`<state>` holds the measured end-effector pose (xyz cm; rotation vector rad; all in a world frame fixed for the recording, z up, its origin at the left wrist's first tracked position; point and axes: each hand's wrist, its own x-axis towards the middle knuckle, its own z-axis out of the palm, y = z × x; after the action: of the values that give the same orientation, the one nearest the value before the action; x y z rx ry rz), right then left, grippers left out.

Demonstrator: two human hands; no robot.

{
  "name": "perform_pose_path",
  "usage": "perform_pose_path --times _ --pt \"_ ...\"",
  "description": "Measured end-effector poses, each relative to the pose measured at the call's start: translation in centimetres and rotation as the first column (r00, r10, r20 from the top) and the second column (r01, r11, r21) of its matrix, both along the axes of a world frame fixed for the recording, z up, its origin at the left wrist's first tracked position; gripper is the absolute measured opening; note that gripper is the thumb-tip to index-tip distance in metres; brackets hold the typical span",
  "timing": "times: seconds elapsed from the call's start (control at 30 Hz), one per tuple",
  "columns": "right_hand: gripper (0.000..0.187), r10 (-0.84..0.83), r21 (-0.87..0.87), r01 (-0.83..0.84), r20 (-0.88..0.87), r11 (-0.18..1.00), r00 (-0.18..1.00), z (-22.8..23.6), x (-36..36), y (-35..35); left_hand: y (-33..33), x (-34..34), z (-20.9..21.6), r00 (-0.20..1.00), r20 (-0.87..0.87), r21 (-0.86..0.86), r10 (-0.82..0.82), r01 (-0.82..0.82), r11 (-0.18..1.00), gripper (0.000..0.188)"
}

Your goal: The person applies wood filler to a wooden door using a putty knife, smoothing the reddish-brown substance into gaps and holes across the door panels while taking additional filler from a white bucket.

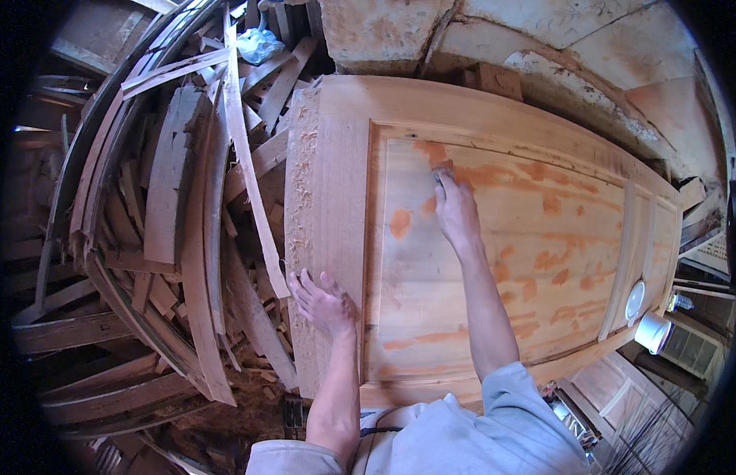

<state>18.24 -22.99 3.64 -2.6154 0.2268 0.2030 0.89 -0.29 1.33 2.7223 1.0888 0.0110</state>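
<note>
A pale wooden door (pixel 340 182) lies flat in front of me, its recessed panel (pixel 415 277) marked with orange filler patches (pixel 550 204). My right hand (pixel 457 207) is closed around a small dark tool (pixel 441 171) at the panel's upper left. The tool's tip touches or nearly touches an orange smear; fingers hide most of it, so its exact kind is unclear. On the door's left end rail, my left hand (pixel 324 302) rests with fingers spread, holding nothing. Wood shavings (pixel 305 170) cling along that end.
Scrap boards (pixel 174 174) and offcuts are heaped left of the door, with a long thin strip (pixel 245 150) leaning near its end. A white round lid (pixel 635 301) lies on the door's far right part, close to a white bucket (pixel 653 332). Stone slabs (pixel 376 39) border the far side.
</note>
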Motion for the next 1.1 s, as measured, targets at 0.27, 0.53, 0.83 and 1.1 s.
perform_pose_path --times 0.27,0.53,0.83,1.1 --pt "0.033 -0.059 0.02 0.058 0.035 0.998 0.998 -2.9 1.6 1.2 0.1 -0.3 -1.2 0.999 0.03 0.032 -0.028 0.028 0.999 0.046" --pt "0.031 -0.123 -0.014 0.125 0.092 0.992 0.988 -2.7 2.6 2.5 0.1 -0.1 -0.8 0.999 0.036 0.031 0.001 -0.002 1.0 0.047" --pt "0.037 -0.132 -0.044 0.138 0.127 0.989 0.983 -3.9 2.2 2.3 0.0 -0.1 -0.2 0.999 0.043 -0.01 0.0 0.001 1.0 0.047" --pt "0.036 -0.003 0.034 -0.002 0.124 0.999 0.992 -4.0 2.6 -1.5 0.1 0.0 -0.3 0.999 0.045 -0.012 -0.007 0.007 1.0 0.046"
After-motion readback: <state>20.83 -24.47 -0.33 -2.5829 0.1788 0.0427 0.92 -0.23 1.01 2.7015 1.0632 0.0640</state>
